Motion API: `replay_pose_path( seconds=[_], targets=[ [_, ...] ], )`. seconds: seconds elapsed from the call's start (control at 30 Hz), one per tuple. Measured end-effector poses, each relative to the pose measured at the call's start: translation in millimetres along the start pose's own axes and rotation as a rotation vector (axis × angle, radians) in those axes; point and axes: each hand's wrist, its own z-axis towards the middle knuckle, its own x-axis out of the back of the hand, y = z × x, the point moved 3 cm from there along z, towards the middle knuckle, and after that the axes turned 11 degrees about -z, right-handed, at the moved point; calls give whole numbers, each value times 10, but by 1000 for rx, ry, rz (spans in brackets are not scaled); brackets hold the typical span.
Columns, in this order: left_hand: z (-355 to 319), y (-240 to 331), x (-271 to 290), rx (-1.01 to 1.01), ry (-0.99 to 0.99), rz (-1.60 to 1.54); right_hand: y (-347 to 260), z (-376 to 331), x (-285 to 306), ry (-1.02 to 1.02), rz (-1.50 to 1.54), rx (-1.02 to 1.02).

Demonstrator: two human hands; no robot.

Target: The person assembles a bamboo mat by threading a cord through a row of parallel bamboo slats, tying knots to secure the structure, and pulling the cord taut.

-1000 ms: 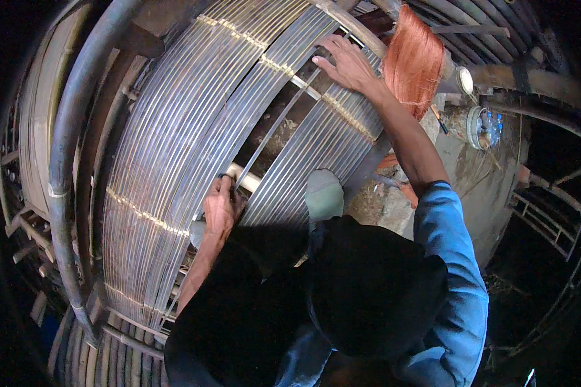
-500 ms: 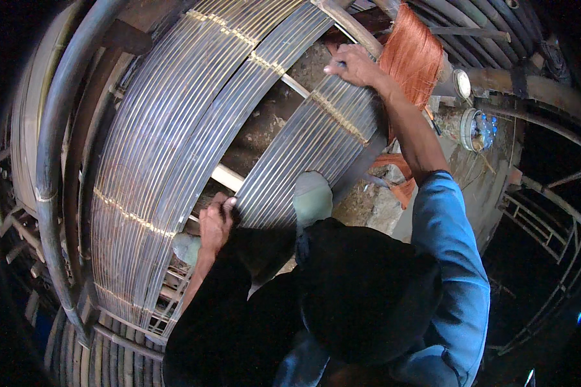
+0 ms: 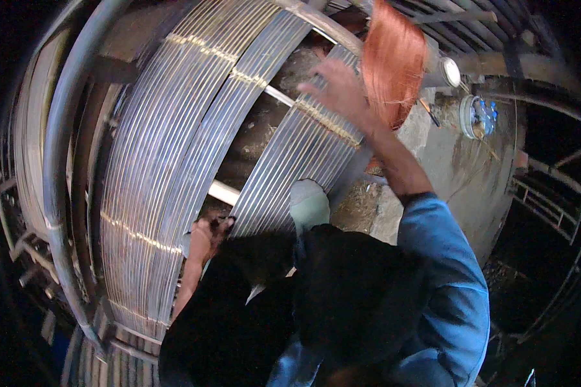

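Note:
A narrow panel of thin grey strips [image 3: 284,161], crossed by a pale binding row, lies slanting before me. Over its far end my right hand [image 3: 339,90] is raised, blurred, with fingers spread and nothing visible in them. Low at the panel's left edge, my left hand [image 3: 208,235] has its fingers curled close against the strips; what they hold, if anything, is hidden. To the left runs a wider panel of similar strips [image 3: 155,142] with several pale binding rows. My light-socked foot [image 3: 308,197] rests on the narrow panel. A hank of orange-red fibre [image 3: 394,64] hangs beyond my right hand.
A pale crossbar [image 3: 224,192] spans the gap between the panels. Thick bamboo poles [image 3: 58,148] curve along the left. On the concrete floor at right stand a bucket with blue-capped bottles [image 3: 478,117] and a dark-handled tool [image 3: 429,113]. My dark-clothed knees hide the lower middle.
My right hand has lifted from the panel's far edge, moved slightly left and nearer, and spread its fingers. My left hand has shifted a little nearer and left. The whole view has tilted slightly.

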Motion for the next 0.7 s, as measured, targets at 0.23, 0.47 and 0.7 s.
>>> replay_pose_path(
  seconds=[0.23,0.47,0.7],
  targets=[
    [-6,1601,1164,32,-239,407,-546,-718,72,-121,-44,-162],
    [1008,2133,149,-248,-597,460,-805,-324,709,-169,520,-123],
    [1519,2606,-651,-19,-510,-961,-956,521,1294,-207,840,103]
  ],
)
